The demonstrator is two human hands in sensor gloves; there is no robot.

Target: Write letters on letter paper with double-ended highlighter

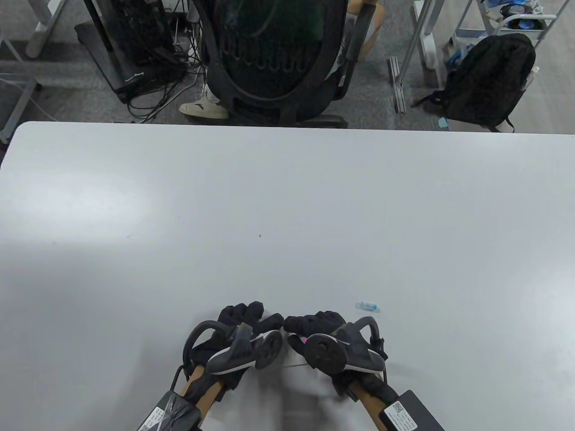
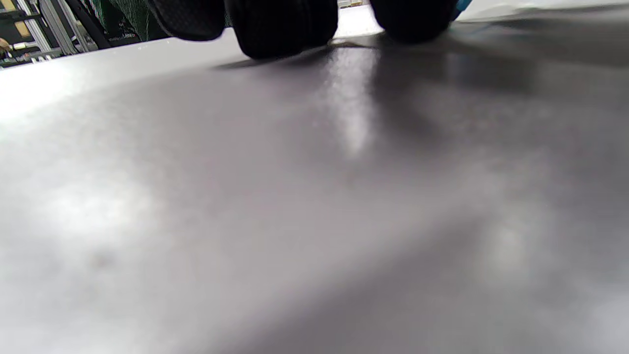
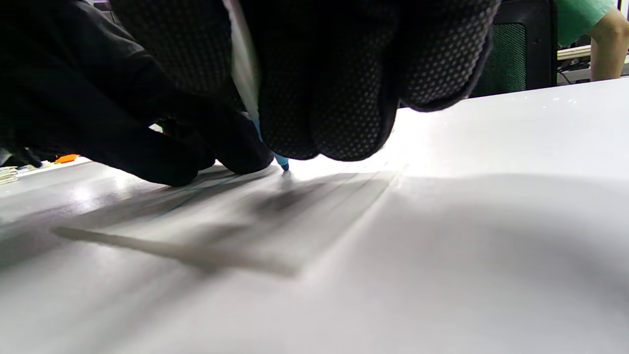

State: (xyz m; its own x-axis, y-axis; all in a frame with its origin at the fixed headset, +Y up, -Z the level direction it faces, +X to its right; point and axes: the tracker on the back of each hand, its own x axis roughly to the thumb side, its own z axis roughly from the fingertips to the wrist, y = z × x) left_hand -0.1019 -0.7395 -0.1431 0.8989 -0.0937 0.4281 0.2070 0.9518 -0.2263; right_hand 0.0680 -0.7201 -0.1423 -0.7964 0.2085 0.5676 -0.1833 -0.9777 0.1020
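Two gloved hands sit knuckle to knuckle at the near edge of the table [image 1: 287, 202]. The right hand [image 1: 321, 330] has its fingers [image 3: 344, 98] curled round the highlighter [image 3: 245, 73], pinching it steeply upright, blue tip [image 3: 283, 164] down on the paper [image 3: 236, 221] just under the fingertips. The left hand [image 1: 245, 321] lies just beside it, fingertips [image 2: 285, 29] resting on the sheet, loosely bent. A small blue cap [image 1: 368, 306] lies on the table beyond the right hand.
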